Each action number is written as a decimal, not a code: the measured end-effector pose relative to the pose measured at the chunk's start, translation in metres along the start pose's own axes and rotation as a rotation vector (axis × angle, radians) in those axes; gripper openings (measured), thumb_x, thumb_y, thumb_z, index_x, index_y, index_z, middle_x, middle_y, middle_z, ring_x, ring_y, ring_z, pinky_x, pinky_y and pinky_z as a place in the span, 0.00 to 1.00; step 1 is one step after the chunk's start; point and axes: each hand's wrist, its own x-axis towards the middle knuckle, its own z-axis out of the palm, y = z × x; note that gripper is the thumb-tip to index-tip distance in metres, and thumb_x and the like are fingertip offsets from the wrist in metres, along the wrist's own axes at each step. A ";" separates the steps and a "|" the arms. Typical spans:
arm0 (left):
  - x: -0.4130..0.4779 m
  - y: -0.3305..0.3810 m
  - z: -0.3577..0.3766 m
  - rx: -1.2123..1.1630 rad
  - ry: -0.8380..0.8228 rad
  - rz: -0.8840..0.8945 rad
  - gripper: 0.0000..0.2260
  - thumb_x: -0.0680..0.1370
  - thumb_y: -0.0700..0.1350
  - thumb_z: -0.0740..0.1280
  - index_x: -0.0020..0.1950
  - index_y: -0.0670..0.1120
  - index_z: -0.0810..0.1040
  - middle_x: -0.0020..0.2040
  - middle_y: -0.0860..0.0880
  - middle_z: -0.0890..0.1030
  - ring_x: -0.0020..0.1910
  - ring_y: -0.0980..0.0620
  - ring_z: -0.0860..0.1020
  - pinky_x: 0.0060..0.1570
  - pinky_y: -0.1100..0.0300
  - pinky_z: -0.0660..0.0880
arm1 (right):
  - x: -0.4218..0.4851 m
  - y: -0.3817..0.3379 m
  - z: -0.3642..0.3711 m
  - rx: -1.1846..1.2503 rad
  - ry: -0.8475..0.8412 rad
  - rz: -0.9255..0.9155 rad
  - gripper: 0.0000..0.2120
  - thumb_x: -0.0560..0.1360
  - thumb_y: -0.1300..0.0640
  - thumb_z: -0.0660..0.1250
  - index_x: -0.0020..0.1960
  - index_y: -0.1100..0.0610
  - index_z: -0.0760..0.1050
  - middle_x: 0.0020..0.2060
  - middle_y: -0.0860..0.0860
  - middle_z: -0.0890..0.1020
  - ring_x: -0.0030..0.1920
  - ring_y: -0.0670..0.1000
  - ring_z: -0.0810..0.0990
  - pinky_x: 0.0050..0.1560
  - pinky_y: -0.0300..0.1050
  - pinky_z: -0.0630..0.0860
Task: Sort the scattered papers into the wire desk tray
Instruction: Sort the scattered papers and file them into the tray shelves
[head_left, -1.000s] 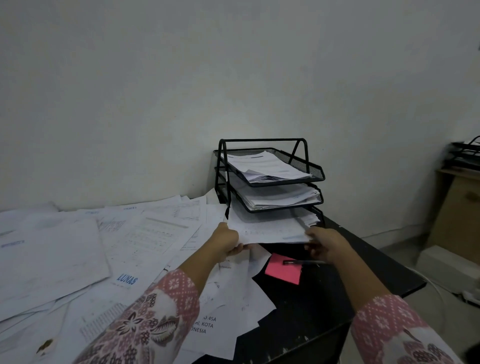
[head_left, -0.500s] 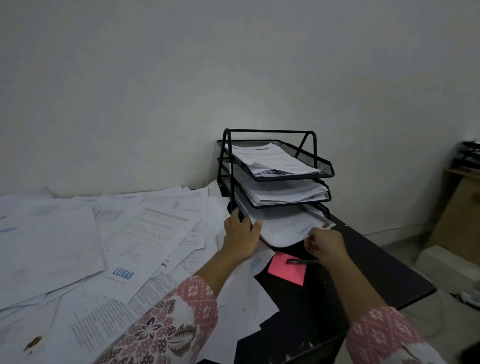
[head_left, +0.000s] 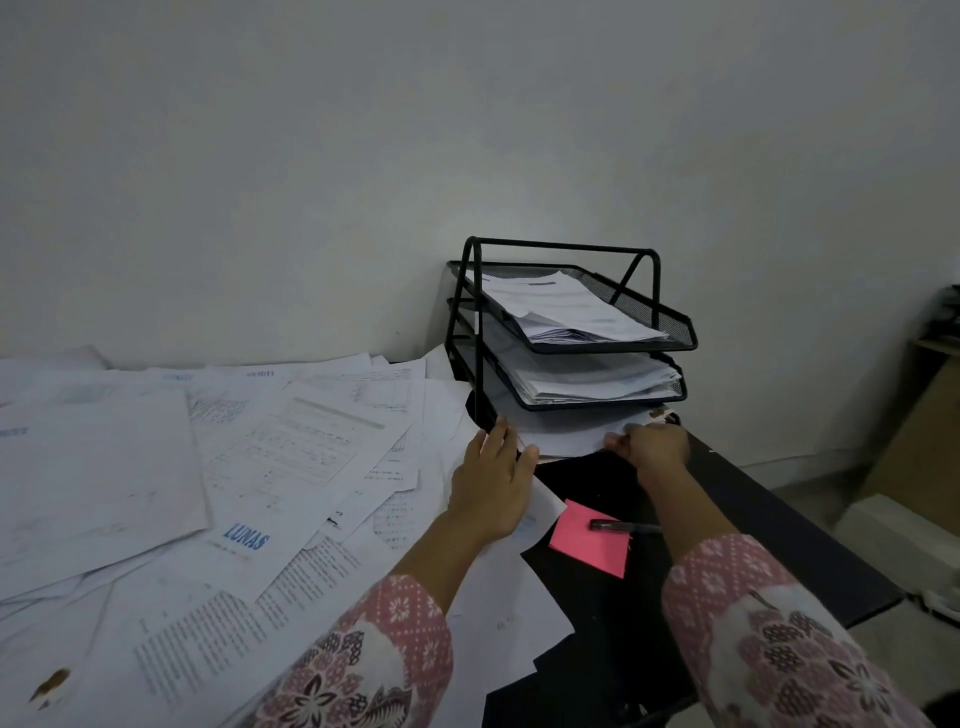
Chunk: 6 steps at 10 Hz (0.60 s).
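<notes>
Since half a second ago the sheaf of papers (head_left: 566, 434) has slid deeper into the bottom tier of the wire desk tray (head_left: 571, 332) at the desk's (head_left: 779, 519) far edge; my left hand (head_left: 491, 480) lies flat with straight fingers against its near-left corner, while my right hand (head_left: 649, 447) pinches its near-right edge. I judge these thin, floppy sheets light and slippery, best held at both near corners so they do not buckle on the black mesh. Loose white printed papers (head_left: 208, 467) cover the desk's left side, with a pink note (head_left: 587, 540) and a pen (head_left: 623, 527) near its right edge.
</notes>
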 end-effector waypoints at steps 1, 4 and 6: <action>-0.001 -0.001 -0.005 0.044 -0.029 0.002 0.25 0.83 0.56 0.44 0.78 0.48 0.48 0.78 0.54 0.44 0.76 0.50 0.45 0.73 0.50 0.48 | -0.003 0.000 0.003 -0.079 -0.018 -0.006 0.05 0.77 0.71 0.58 0.46 0.64 0.69 0.34 0.55 0.73 0.21 0.47 0.78 0.32 0.41 0.80; -0.003 -0.001 -0.037 0.080 -0.083 -0.009 0.25 0.83 0.56 0.45 0.77 0.47 0.55 0.78 0.51 0.50 0.76 0.48 0.52 0.72 0.47 0.52 | -0.043 -0.004 0.023 -0.170 0.027 -0.101 0.19 0.75 0.71 0.60 0.65 0.70 0.67 0.58 0.67 0.76 0.50 0.61 0.81 0.48 0.48 0.81; -0.016 -0.009 -0.065 -0.239 -0.115 0.021 0.18 0.82 0.51 0.54 0.68 0.44 0.72 0.68 0.49 0.72 0.67 0.50 0.69 0.68 0.60 0.61 | -0.074 0.001 0.045 -0.190 -0.020 -0.225 0.14 0.76 0.69 0.59 0.61 0.62 0.69 0.41 0.53 0.74 0.32 0.49 0.76 0.48 0.49 0.79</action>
